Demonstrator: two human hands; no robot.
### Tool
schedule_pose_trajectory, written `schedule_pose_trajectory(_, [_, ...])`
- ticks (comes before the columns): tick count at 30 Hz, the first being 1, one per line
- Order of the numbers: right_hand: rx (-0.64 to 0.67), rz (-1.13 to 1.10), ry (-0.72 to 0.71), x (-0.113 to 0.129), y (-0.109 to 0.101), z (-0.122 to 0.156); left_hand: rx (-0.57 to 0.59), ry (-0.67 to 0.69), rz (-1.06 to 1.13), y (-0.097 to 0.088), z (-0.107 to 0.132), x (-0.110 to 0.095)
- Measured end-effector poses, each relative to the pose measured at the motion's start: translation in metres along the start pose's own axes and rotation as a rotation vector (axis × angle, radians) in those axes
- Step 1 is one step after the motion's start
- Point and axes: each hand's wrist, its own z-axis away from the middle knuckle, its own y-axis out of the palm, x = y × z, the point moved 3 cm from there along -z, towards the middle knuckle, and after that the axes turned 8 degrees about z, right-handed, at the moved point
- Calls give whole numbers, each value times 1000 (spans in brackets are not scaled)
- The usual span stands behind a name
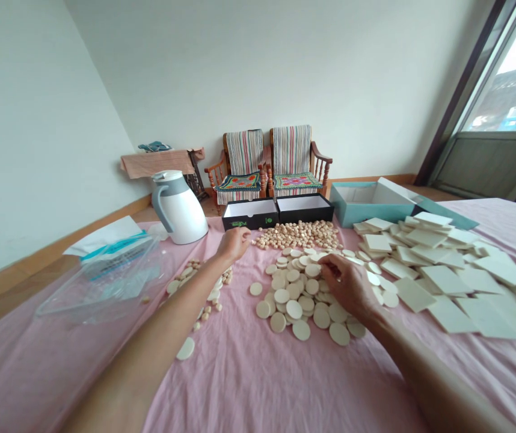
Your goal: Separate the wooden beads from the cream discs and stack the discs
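Observation:
My left hand (234, 243) is closed in a pinch at the left edge of a heap of small round wooden beads (301, 234). Whatever lies between its fingertips is too small to make out. Over the right side of a pile of pale round discs (294, 308) is my right hand (350, 285), its thumb and fingers curled together at the discs. Those fingertips hide what they grip, if anything. One loose disc (255, 288) lies apart, left of the pile. Beneath my left forearm, partly hidden, is a mixed group of discs (186, 349) and beads (206, 313).
Several square pale tiles (450, 279) are heaped at the right. Two black open boxes (249, 222) and a teal box (375, 213) stand at the back. A white thermos jug (186, 210) and a clear plastic container (100, 294) occupy the left of the pink cloth (276, 385).

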Motion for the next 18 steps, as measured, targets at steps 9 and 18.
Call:
schedule_pose_trajectory(9, [5, 16, 2, -1, 2, 0, 167, -44, -30, -8, 20, 46])
schedule_pose_trajectory(18, [-9, 2, -11, 2, 1, 0, 195, -67, -49, -8, 30, 53])
